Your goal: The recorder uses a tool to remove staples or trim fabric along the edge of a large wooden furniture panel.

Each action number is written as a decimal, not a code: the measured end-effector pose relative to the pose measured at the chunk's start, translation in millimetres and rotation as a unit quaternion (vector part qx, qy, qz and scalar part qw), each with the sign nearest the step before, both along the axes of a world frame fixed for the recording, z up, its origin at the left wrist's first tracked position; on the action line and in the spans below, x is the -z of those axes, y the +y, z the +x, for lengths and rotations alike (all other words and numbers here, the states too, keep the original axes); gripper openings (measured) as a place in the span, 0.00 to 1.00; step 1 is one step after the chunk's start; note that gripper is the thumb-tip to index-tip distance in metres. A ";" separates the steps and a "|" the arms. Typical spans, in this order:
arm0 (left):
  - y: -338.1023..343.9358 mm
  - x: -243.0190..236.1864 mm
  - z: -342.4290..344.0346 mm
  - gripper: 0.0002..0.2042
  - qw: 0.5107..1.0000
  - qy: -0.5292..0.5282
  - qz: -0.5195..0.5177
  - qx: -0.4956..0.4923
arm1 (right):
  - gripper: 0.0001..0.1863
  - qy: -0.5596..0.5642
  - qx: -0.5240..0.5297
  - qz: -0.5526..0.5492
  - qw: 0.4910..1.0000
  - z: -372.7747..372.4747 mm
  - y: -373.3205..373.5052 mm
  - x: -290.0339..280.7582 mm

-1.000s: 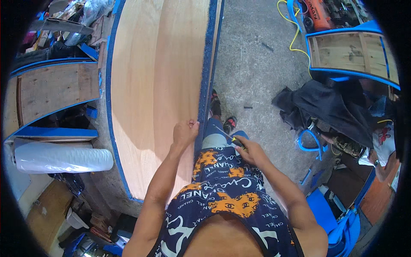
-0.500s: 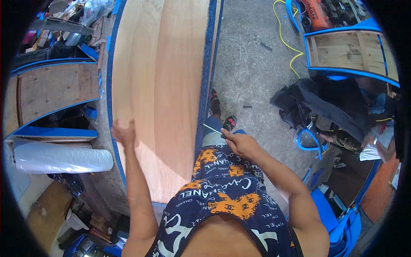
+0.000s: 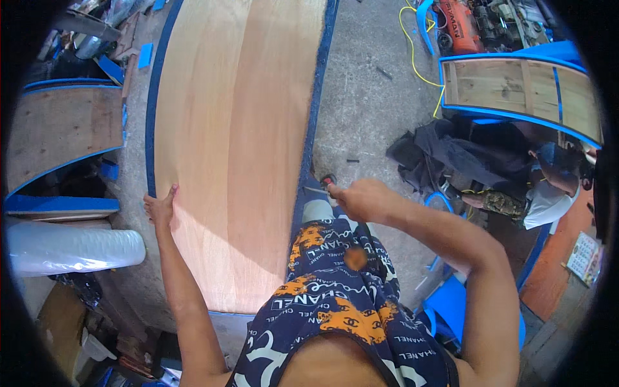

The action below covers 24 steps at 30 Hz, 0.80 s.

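A long plywood panel point(image 3: 225, 129) with dark blue carpet-like fabric along its edges lies before me. My left hand point(image 3: 161, 205) grips its left edge, thumb on the wood and fingers over the blue rim. My right hand point(image 3: 364, 200) is closed around a screwdriver point(image 3: 316, 190) with a thin metal shaft; its handle is mostly hidden in my fist. The shaft points left at the panel's right fabric edge point(image 3: 308, 155); whether the tip touches it I cannot tell.
At left are a wooden panel with blue edging point(image 3: 64, 126) and a plastic-wrapped roll point(image 3: 77, 248). On the right lie another blue-edged panel point(image 3: 496, 87), dark cloth point(image 3: 445, 151), a yellow cord point(image 3: 407, 42) and an orange tank point(image 3: 458, 29). Another person point(image 3: 554, 174) is low at far right.
My left hand has moved from above the panel's left side to gripping its edge. My right hand has risen slightly, its elbow swung outward, still holding the screwdriver. The view has shifted.
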State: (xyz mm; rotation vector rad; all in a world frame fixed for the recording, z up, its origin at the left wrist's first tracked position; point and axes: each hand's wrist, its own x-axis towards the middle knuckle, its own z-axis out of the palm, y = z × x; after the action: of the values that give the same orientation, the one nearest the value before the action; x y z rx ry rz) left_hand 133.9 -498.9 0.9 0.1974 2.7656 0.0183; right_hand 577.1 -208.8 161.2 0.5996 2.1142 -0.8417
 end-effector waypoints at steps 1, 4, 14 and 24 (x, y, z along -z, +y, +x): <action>1.7 -0.4 2.3 0.65 1.000 0.006 -0.011 -0.008 | 0.21 -0.008 -0.015 0.006 1.000 -4.7 2.5 2.8; 5.5 -4.2 7.3 0.64 1.000 0.003 -0.026 -0.007 | 0.20 0.017 0.013 0.002 1.000 -12.2 3.6 8.3; 9.9 -12.5 12.8 0.63 1.000 -0.005 0.003 -0.016 | 0.17 0.004 0.125 -0.014 0.992 -1.6 -22.8 11.0; 1.8 4.8 -2.1 0.64 1.000 -0.001 -0.006 -0.011 | 0.19 0.218 0.274 -0.124 0.928 72.6 -29.4 108.1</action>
State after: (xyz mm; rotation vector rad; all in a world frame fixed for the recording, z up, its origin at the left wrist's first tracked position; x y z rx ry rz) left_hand 131.7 -497.1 -3.9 0.1651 2.7653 0.0083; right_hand 649.8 -238.2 53.1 0.9561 2.1939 -1.6603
